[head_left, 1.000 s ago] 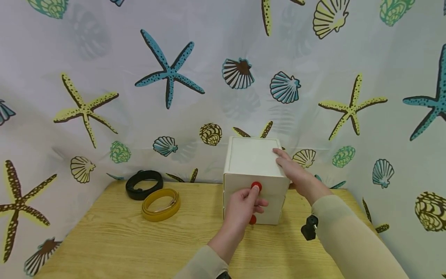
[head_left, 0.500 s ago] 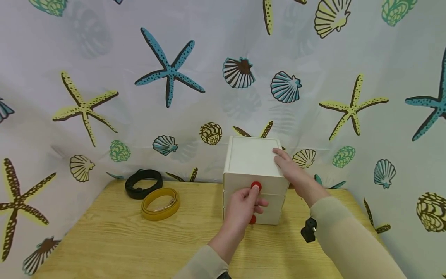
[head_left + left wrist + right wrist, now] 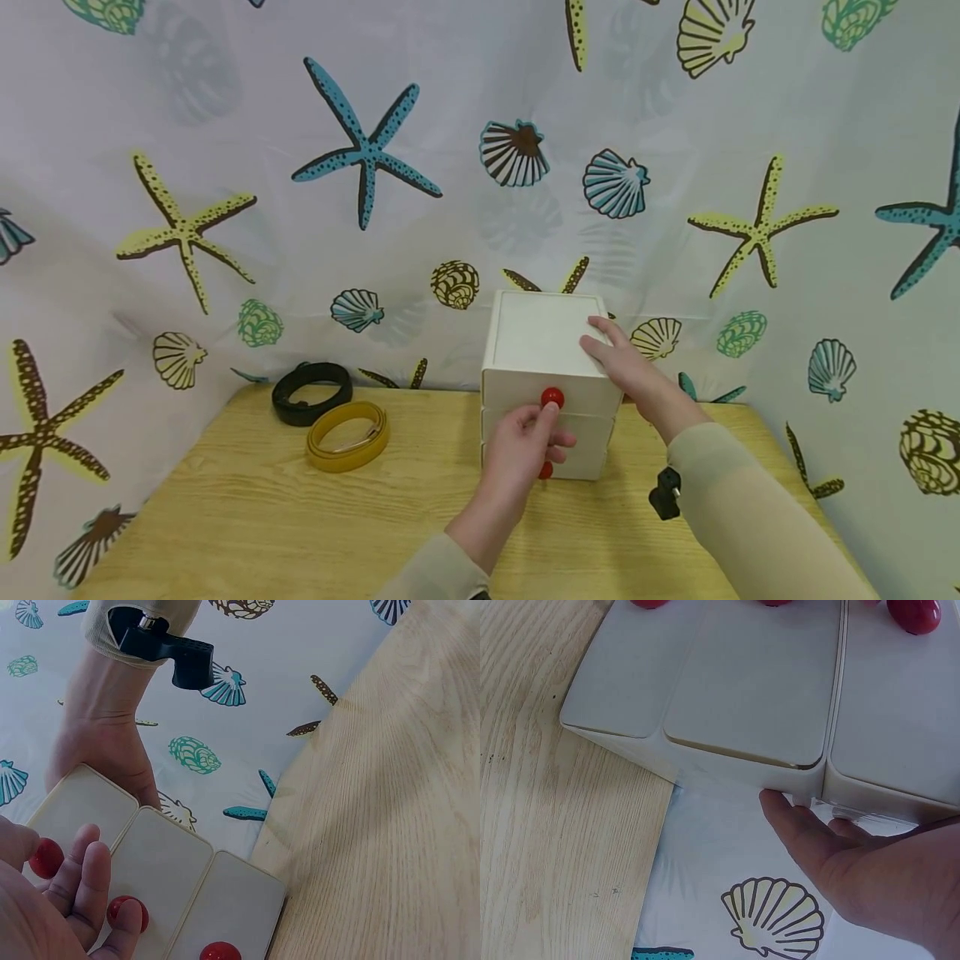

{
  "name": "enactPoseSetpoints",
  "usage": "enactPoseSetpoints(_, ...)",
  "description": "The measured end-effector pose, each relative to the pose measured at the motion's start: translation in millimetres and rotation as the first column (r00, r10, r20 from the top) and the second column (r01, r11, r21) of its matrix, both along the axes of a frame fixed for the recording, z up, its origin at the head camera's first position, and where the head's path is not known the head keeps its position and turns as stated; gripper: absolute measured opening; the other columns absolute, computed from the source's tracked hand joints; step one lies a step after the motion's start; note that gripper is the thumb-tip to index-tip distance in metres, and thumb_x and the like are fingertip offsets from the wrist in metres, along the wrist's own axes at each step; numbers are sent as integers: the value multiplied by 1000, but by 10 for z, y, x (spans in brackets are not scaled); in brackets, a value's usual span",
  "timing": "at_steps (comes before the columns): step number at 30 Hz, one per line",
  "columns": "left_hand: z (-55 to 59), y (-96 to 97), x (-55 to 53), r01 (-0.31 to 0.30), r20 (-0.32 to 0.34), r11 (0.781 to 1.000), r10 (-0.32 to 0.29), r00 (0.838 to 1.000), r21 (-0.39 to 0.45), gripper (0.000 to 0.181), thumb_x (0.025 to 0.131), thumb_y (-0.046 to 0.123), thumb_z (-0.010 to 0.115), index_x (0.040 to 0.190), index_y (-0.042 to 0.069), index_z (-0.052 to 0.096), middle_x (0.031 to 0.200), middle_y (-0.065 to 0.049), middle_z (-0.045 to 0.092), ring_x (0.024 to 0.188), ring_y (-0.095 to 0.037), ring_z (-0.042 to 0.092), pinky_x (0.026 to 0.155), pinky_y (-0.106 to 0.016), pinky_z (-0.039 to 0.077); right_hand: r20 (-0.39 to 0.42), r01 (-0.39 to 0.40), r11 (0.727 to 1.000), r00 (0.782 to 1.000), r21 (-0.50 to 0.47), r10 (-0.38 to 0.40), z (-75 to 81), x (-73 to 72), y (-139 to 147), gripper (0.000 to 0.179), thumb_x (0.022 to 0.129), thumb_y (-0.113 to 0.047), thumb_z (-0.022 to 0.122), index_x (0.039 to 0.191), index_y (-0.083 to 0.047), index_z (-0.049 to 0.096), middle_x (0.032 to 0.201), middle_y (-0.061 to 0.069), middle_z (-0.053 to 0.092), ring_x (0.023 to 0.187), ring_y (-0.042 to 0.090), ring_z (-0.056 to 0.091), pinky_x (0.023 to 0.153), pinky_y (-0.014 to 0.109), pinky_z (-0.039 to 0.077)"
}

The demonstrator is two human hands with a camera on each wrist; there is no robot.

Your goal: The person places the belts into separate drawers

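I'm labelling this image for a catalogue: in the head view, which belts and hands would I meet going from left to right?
Black belt → yellow belt → left hand → right hand.

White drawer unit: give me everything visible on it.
The white drawer unit is a boxy, plastic-looking stack of three drawer fronts with rounded corners, each bearing a glossy red knob. A thin rim outlines its flat top. It stands upright on the wooden table, in front of the patterned curtain. No drawer stands clearly open; a slight gap can't be ruled out. The left hand touches the top knob, and the right hand rests against its top and right side.
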State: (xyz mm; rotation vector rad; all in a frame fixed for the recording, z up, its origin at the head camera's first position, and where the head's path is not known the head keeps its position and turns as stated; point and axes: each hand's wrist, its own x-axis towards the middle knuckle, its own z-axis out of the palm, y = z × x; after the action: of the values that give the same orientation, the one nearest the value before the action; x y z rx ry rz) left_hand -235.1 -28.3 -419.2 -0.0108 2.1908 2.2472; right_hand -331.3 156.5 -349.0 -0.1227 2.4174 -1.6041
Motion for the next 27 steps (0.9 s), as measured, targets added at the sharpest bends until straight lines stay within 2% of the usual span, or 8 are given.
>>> enactPoseSetpoints(8,-83,-37,89,-6,-16,999,7,1000,36,44,114,42,63,122,-1,73,90,-8,80,73,-22,73,79,-42,63,-11,9,1000,1000,6,-9,1,-5,-8,72,117,-50,46,178,-30,14,182,21,7,156,50,32,120,71,36)
enactPoseSetpoints(12,-121,-74,125,-4,-15,999,5,1000,38,48,114,45,63,123,0,73,90,-8,79,74,-21,73,81,-41,63,-10,8,1000,1000,10,-8,4,-14,-5,71,117,-51,45,178,-31,14,182,21,9,154,49,35,119,70,38)
enactPoseSetpoints(18,-191,-118,167,2,29,1000,-2,1000,4,49,114,48,61,126,2,73,91,-7,80,81,-28,76,89,-44,61,-5,6,1000,1000,10,-6,2,-20,8,70,118,-51,43,178,-31,14,182,20,8,157,48,31,122,70,35)
enactPoseSetpoints(27,-318,-152,209,8,65,1000,-8,998,-3,48,115,44,60,128,0,73,94,-7,80,86,-25,77,84,-44,61,-4,8,1000,1000,10,-8,-15,-18,2,70,118,-51,43,178,-31,14,183,19,5,160,48,26,124,71,31)
